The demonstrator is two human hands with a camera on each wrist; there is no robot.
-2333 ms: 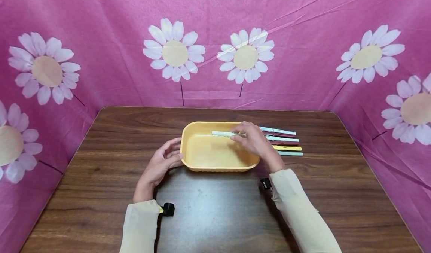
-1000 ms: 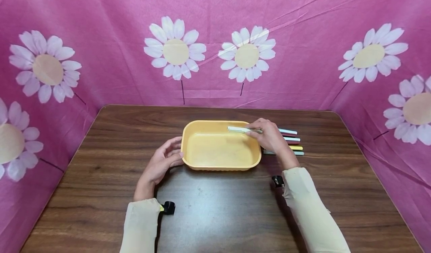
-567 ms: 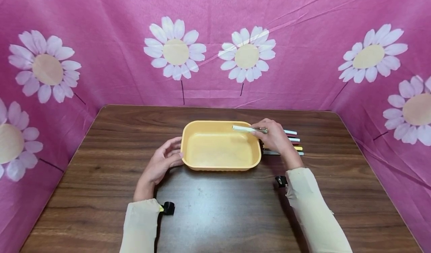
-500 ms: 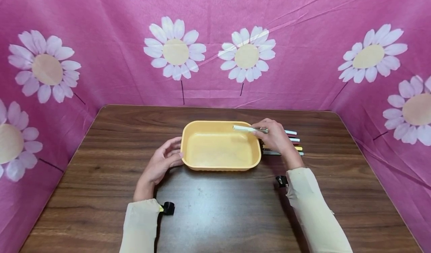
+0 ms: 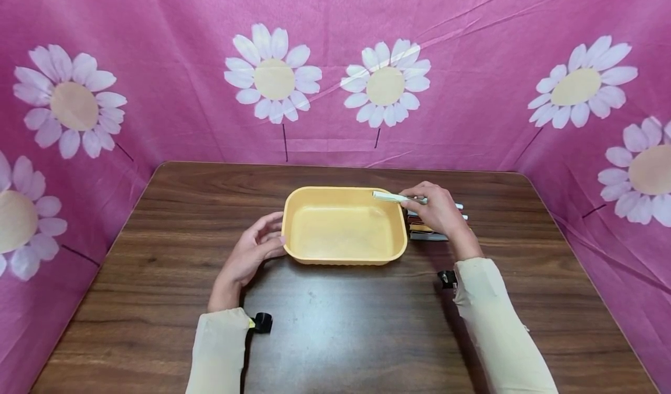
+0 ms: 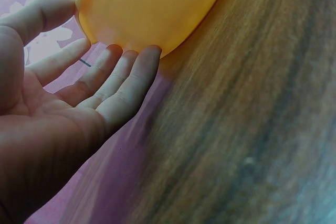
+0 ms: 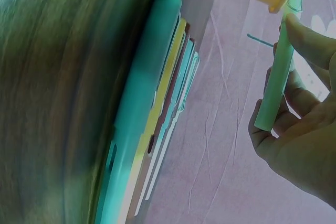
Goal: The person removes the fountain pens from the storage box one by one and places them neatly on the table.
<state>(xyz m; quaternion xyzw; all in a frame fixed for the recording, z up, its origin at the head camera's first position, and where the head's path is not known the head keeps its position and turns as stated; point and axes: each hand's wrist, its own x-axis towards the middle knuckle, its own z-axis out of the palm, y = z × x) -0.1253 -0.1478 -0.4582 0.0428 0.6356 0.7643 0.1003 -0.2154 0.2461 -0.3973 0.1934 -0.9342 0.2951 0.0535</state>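
A yellow rectangular tray (image 5: 341,231) with nothing inside stands mid-table. My left hand (image 5: 251,254) rests against its left end; in the left wrist view the fingertips (image 6: 149,56) touch the end wall and the thumb reaches the rim. My right hand (image 5: 432,207) pinches a pale green pen (image 5: 388,196) between thumb and fingers, its left end over the tray's back right corner. The right wrist view shows the same pen (image 7: 275,90), its clip end toward the tray. Just below that hand, several pens (image 5: 427,236) lie side by side, partly covered by it.
The pens in the row are teal, yellow, dark red and pale; the teal pen (image 7: 144,72) lies nearest me. Under everything is a dark wood-grain table (image 5: 314,324). A pink cloth (image 5: 335,9) with white daisies surrounds it at the back and sides.
My right hand has moved rightward with the pen, from over the tray's middle to its right rim. The near ends of the pens in the row now show more. My left hand stays put.
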